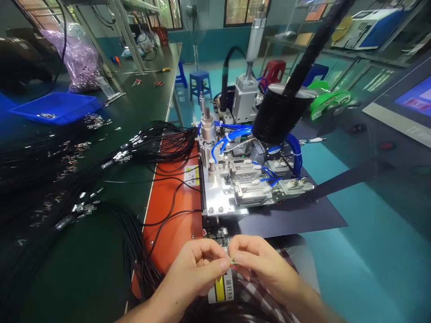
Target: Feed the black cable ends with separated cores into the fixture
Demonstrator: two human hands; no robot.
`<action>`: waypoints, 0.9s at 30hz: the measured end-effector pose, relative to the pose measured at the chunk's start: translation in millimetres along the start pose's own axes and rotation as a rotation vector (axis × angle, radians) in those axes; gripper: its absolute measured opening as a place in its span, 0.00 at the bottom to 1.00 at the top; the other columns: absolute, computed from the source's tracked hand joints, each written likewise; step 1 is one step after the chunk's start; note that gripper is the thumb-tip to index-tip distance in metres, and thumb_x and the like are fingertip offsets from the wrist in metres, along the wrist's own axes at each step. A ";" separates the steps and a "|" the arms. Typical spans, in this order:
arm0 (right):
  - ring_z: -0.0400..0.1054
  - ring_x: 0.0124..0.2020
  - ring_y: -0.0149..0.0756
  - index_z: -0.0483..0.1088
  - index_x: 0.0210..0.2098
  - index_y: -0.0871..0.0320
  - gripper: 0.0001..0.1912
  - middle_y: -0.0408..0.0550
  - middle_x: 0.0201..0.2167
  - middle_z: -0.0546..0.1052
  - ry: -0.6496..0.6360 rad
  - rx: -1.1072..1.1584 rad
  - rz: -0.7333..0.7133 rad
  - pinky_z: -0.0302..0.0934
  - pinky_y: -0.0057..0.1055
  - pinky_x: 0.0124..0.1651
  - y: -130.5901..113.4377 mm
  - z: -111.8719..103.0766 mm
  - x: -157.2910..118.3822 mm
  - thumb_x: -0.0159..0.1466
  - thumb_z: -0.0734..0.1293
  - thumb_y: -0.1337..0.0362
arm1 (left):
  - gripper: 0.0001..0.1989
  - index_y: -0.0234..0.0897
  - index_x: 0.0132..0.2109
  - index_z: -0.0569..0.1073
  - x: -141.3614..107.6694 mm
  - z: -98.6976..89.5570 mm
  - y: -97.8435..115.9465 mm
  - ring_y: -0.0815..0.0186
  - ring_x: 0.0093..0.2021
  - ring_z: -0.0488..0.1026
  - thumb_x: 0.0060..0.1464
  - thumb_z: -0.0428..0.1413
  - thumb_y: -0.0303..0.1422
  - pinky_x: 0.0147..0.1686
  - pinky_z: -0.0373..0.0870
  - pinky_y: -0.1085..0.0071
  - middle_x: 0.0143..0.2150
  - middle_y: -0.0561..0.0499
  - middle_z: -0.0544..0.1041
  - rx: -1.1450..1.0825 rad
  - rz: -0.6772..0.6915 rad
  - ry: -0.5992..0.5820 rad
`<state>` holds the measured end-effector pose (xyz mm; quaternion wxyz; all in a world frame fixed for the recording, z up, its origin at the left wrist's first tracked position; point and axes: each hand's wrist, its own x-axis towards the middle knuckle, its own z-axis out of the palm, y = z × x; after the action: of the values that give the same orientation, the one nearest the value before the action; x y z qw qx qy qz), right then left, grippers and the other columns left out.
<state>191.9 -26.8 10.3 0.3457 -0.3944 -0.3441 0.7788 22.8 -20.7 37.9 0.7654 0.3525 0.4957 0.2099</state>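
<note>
"In the head view, how is your grip?"
"My left hand [197, 268] and right hand [261, 258] are each pinched nearly closed, thumb against finger, on thin coloured wires [233, 262]"
"Where are those wires?"
"Between my two hands, over a yellow-striped label [229, 288] and nearer me than the metal machine [218, 197]; bundled black cables [177, 148] lie off to my left"
</note>
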 end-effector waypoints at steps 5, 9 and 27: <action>0.50 0.21 0.27 0.66 0.26 0.59 0.14 0.37 0.19 0.61 -0.066 -0.212 -0.031 0.44 0.25 0.23 -15.7 -3.2 -0.3 0.59 0.66 0.55 | 0.16 0.34 0.29 0.69 -0.8 3.2 4.3 0.79 0.14 0.44 0.43 0.62 0.42 0.14 0.39 0.78 0.13 0.64 0.54 0.042 -0.013 0.009; 0.52 0.24 0.29 0.65 0.25 0.59 0.13 0.39 0.22 0.62 -0.075 -0.312 -0.069 0.47 0.26 0.27 -23.0 -2.8 1.4 0.61 0.64 0.57 | 0.16 0.34 0.30 0.69 0.7 2.1 3.8 0.80 0.13 0.46 0.44 0.61 0.42 0.13 0.39 0.78 0.15 0.61 0.62 0.043 -0.012 -0.002; 0.51 0.27 0.30 0.60 0.29 0.57 0.10 0.38 0.25 0.59 0.087 -0.210 -0.216 0.50 0.26 0.31 5.3 13.7 -8.8 0.66 0.60 0.61 | 0.10 0.36 0.33 0.65 -1.6 -3.7 -3.4 0.81 0.12 0.48 0.53 0.58 0.36 0.12 0.42 0.82 0.16 0.58 0.67 -0.211 0.084 -0.182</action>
<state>182.8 -40.3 15.5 0.3989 -0.4225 -0.4488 0.6789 18.6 -22.8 35.3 0.8306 0.3081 0.3841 0.2600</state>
